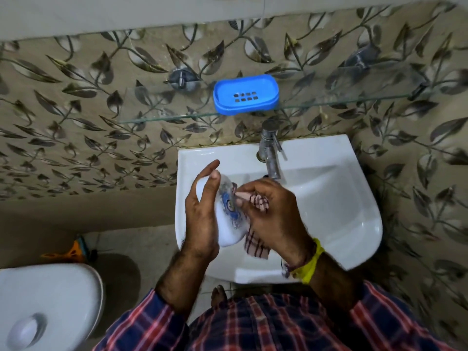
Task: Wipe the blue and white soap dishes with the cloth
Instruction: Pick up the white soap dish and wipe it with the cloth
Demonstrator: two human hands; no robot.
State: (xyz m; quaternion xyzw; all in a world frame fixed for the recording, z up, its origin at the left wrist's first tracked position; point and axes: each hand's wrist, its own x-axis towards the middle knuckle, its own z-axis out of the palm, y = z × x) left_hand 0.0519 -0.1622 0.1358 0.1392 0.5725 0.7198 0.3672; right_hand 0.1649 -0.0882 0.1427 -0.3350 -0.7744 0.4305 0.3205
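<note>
My left hand (pixel 201 214) grips a white soap dish (pixel 229 219) with a blue printed pattern, held tilted over the left edge of the sink. My right hand (pixel 273 219) presses a pink checked cloth (pixel 255 239) against the dish's inner face; part of the cloth hangs below my palm. A blue soap dish (pixel 246 94) with drain slots stands alone on the glass shelf (pixel 342 101) above the tap.
A white wall sink (pixel 354 203) with a steel tap (pixel 271 153) is below the shelf. A white toilet cistern lid (pixel 48 302) sits at the lower left. An orange brush (pixel 71 252) lies on the floor by the wall.
</note>
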